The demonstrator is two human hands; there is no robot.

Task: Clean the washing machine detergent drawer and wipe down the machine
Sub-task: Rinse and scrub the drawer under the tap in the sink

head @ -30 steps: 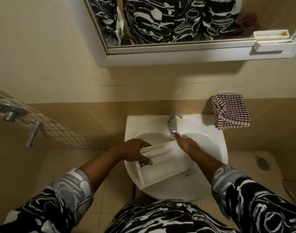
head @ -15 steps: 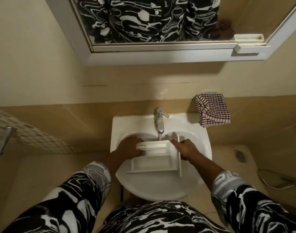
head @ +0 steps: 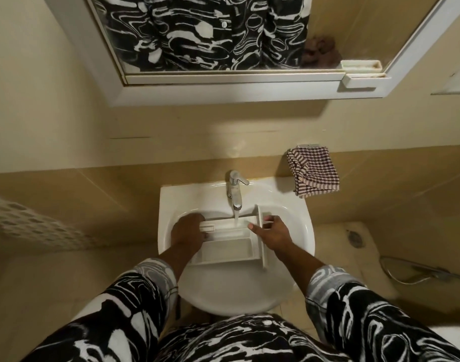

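White plastic detergent drawer (head: pixel 228 242) now level in white ceramic basin (head: pixel 288 283), centre frame, under chrome tap's (head: pixel 234 189) stream; earlier tilted. Left hand (head: pixel 188 231) and right hand (head: pixel 272 232) gripping its ends. Rinsing underway.

Drawer (head: pixel 225 250) in sink (head: pixel 171 202), under tap (head: pixel 234 190)

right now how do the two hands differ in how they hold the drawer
The left hand covers the drawer's back end, fingers curled over the small compartments there; the right hand is at the front panel, thumb inside and fingers behind it. The left hand sits clear of the water stream; the right hand's thumb reaches close to it. Both have a grip on the drawer, holding it over the sink under the tap.
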